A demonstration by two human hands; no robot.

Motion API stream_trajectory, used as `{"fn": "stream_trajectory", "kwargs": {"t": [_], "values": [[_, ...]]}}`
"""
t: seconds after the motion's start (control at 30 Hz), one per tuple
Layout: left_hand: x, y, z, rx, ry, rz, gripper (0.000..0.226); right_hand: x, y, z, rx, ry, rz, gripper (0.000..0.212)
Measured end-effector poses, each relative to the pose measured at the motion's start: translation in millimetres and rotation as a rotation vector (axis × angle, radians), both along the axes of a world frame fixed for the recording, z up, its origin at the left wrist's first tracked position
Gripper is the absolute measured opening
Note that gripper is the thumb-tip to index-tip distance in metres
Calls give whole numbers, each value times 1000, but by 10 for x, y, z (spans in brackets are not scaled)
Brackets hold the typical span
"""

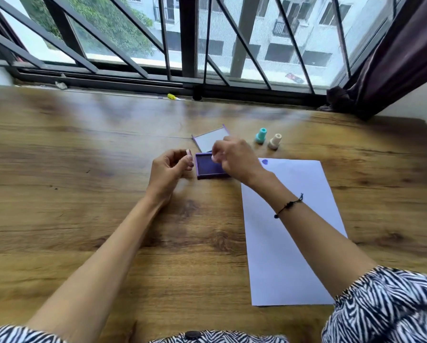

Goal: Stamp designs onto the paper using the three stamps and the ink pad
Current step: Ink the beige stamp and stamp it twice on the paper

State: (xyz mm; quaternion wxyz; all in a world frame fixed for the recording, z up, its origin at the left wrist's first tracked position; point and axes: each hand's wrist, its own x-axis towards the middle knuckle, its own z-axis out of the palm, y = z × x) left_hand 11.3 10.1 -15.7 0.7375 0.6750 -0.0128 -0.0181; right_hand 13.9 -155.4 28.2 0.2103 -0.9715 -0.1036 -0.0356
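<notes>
Right hand (234,157) fingers pinched over ink pad (211,167), left hand (169,169) curled, contents unclear, lid (211,139) behind

No readable text, label, brand, number or sign shows anywhere in the head view. The only mark on the white paper (289,231) is a small purple stamped blot (265,161) near its far left corner, a shape and not a letter or figure. The purple ink pad (211,167), its open lid (211,139), the teal stamp (260,136) and the cream stamp (274,141) carry no lettering that can be made out.
</notes>
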Motion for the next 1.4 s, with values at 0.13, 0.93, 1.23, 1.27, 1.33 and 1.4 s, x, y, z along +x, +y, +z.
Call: {"fn": "stream_trajectory", "kwargs": {"t": [0.13,0.93,1.23,1.27,1.33,1.4], "values": [[-11,-45,-22,10,-10,-33,11,1,128,-71,-216,27,62,18],[-654,-734,43,337,-335,-134,19,-317,-636,-48,454,-150,-459,11],[-625,-1031,9,606,-457,-439,25,-285,-1145,-127,95,37,-450,16],[-621,-1034,2,619,-451,-443,24,-266,-1148,-132,57,48,-433,18],[-625,-1042,-13,638,-445,-440,23,-247,-1150,-139,3,52,-413,18],[-625,-1041,-35,650,-436,-421,23,-232,-1147,-150,-46,41,-411,18]]}}
